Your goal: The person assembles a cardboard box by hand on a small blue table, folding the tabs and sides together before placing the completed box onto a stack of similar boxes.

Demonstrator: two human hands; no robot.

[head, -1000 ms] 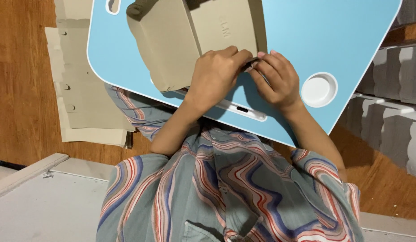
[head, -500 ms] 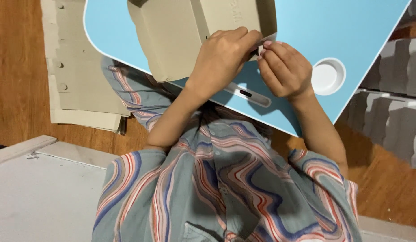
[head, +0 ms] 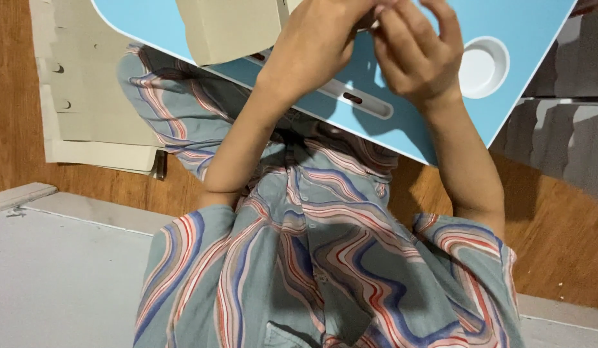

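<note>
Your left hand (head: pixel 324 38) rests curled on a grey cardboard box (head: pixel 231 26) on the blue lap table (head: pixel 537 26). Just beside it, your right hand (head: pixel 418 55) pinches something at the box's edge; what it is, you cannot tell. The box looks partly folded. Flat cardboard sheets (head: pixel 86 103) lie well left of your left hand, unfolded.

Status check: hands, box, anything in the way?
Left hand gripping cardboard box. Right hand at its edge, fingers curled. Blue lap table beneath; nothing in the way.
</note>
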